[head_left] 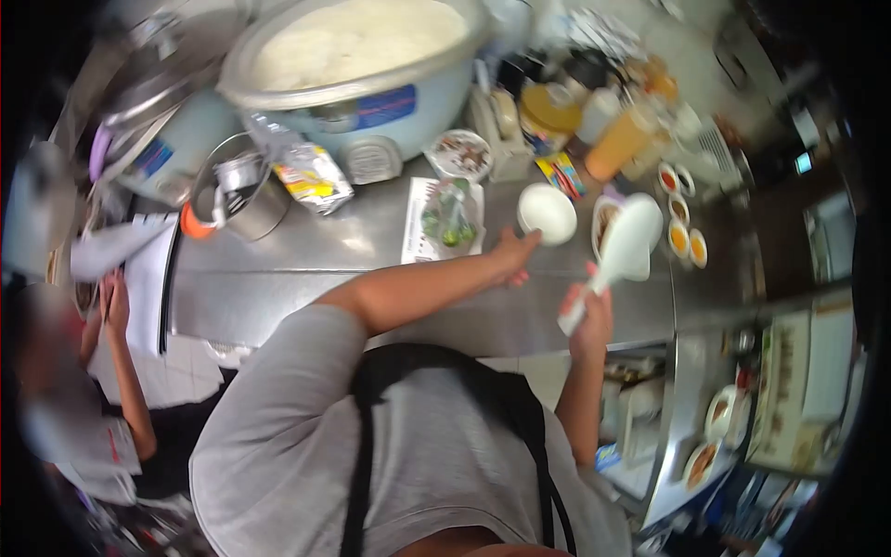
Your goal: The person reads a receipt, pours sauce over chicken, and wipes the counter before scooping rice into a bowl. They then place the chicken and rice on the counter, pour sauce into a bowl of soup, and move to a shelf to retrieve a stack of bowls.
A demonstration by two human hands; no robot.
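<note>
My left hand (pixel 516 254) is closed on the near edge of a small white bowl (pixel 548 213) above the steel counter. My right hand (pixel 590 316) grips the handle of a large white paddle (pixel 635 227), its broad blade pointing away from me. Partly behind the blade is an oval white dish (pixel 604 215) with brownish food. Left of the bowl, a clear-wrapped portion of green vegetables (pixel 449 218) lies on a printed white sheet (pixel 415 223).
A big tub of rice (pixel 362 46) stands at the back. Nearby are a steel pot (pixel 255 200), a foil pouch (pixel 311 176), an orange sauce bottle (pixel 620 144) and several small egg-like cups (pixel 679 243). Another person's hands (pixel 113 302) hold something at the far left.
</note>
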